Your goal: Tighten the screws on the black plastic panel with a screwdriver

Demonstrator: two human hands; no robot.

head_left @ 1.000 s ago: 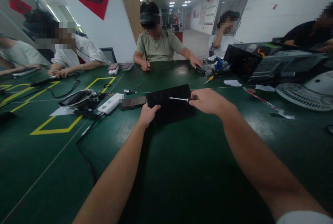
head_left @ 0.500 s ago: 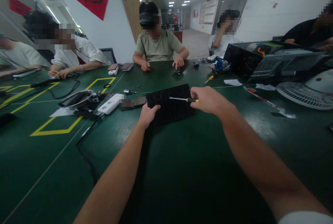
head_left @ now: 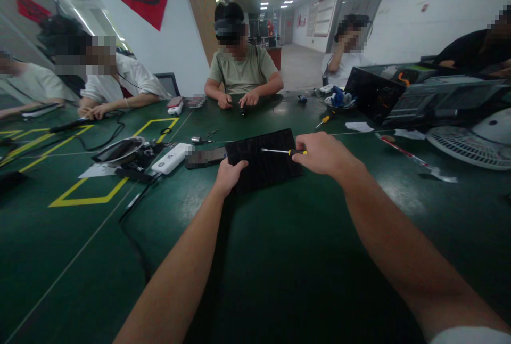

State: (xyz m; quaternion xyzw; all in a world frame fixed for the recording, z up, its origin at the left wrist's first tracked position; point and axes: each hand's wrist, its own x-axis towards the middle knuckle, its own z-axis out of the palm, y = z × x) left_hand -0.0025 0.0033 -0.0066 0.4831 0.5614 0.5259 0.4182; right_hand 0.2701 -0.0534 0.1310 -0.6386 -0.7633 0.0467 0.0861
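A flat black rectangular panel (head_left: 263, 171) is tilted up over the green table (head_left: 303, 248) in front of me. My left hand (head_left: 230, 174) grips its left edge, thumb on the near face and the other fingers hidden behind. In my right hand (head_left: 317, 153) is a screwdriver (head_left: 279, 152) with a yellow and black handle, closed in the fingers at the panel's right side. Its metal shaft points left across the panel's face; whether the tip touches the surface I cannot tell.
Left of the panel lie a phone-like dark slab (head_left: 205, 157), a white power-bank-like box (head_left: 171, 158) and a pile of black parts (head_left: 123, 155). Rightward are another screwdriver (head_left: 323, 121), a computer case (head_left: 431, 99) and a white fan (head_left: 471, 141). A person (head_left: 243, 70) sits opposite.
Both my hands, the panel and the screwdriver keep nearly the same pose. Across the table, the other person's hand has moved left with a small dark object.
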